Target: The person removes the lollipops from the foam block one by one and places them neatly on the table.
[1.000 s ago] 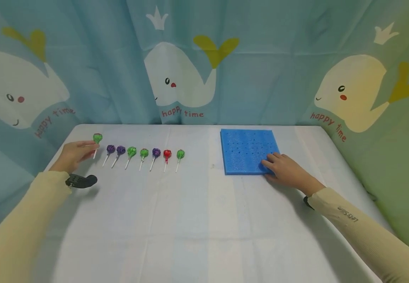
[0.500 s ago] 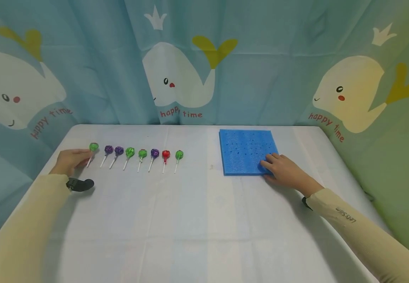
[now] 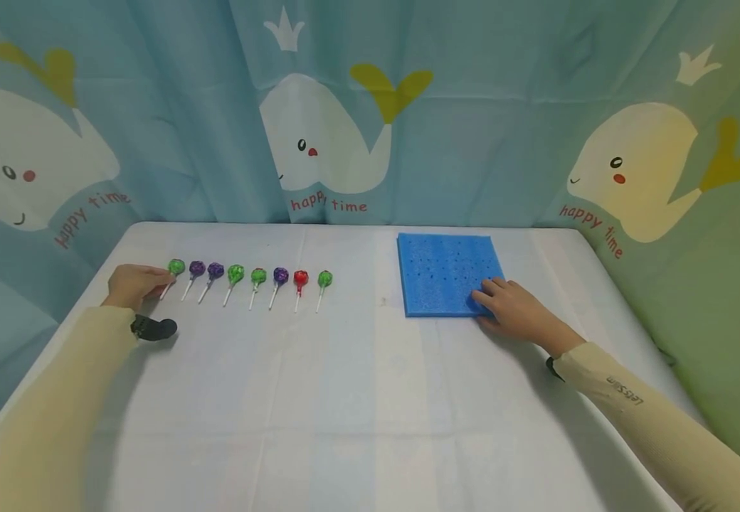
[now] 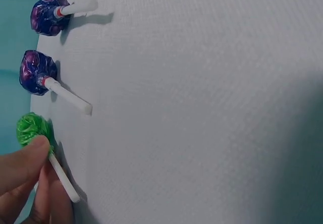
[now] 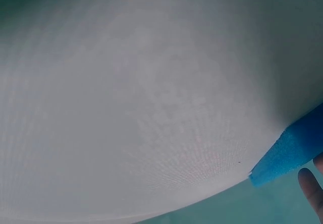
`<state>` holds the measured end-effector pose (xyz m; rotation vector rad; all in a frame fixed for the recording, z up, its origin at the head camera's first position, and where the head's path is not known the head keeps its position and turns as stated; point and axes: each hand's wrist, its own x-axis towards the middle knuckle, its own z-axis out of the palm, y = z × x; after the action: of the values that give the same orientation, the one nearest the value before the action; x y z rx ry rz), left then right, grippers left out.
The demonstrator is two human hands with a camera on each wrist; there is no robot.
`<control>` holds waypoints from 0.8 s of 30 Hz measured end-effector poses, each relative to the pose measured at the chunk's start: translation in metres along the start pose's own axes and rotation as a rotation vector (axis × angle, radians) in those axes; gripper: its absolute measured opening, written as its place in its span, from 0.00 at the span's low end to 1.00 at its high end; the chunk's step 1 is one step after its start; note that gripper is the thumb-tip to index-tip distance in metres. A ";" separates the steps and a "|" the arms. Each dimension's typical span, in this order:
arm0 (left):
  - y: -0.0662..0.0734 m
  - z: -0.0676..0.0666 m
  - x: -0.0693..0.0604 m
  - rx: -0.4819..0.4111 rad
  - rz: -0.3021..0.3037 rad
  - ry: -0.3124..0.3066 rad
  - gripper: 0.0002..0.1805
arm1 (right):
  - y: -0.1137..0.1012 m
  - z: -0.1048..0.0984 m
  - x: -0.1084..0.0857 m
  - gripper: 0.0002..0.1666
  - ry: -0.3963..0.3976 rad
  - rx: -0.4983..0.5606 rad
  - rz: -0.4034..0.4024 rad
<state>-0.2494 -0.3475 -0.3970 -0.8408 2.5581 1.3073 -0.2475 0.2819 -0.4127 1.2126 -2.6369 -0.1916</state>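
Note:
My left hand (image 3: pixel 136 286) pinches a green-wrapped lollipop (image 3: pixel 176 267) at the left end of a row of lollipops. In the left wrist view, thumb and fingers hold this lollipop (image 4: pixel 33 127) just below its head, with its white stick pointing down and right. Beside it lie two purple lollipops (image 3: pixel 197 269). My right hand (image 3: pixel 514 309) rests on the near right corner of a blue foam board (image 3: pixel 437 284) with rows of small holes. In the right wrist view, part of the board (image 5: pixel 290 151) and some fingertips (image 5: pixel 309 181) show at the edge.
Further right in the row are a green lollipop (image 3: pixel 235 274), another green one (image 3: pixel 258 278), a purple one (image 3: pixel 281 277), a red one (image 3: pixel 301 278) and a green one (image 3: pixel 325 278). A white cloth (image 3: pixel 344 398) covers the table. A whale-print curtain (image 3: pixel 485 156) hangs behind.
My left hand has lowered the green lollipop to the table at the row's left end, then shifted it slightly right toward the purple one. The right hand stays on the board.

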 end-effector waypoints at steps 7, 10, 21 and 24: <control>-0.006 -0.002 -0.007 0.080 0.059 0.008 0.27 | 0.002 0.004 0.002 0.21 0.023 -0.004 -0.017; -0.008 -0.004 -0.006 0.067 0.062 -0.013 0.27 | 0.003 0.005 0.002 0.20 0.016 -0.001 -0.013; -0.017 -0.007 0.008 0.025 0.066 -0.062 0.32 | 0.004 0.005 0.007 0.20 0.021 0.000 -0.011; -0.021 -0.005 0.008 0.003 0.057 -0.066 0.33 | 0.004 0.006 0.007 0.21 0.022 -0.007 -0.011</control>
<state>-0.2441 -0.3642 -0.4120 -0.7175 2.5498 1.3239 -0.2561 0.2797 -0.4163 1.2201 -2.6091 -0.1887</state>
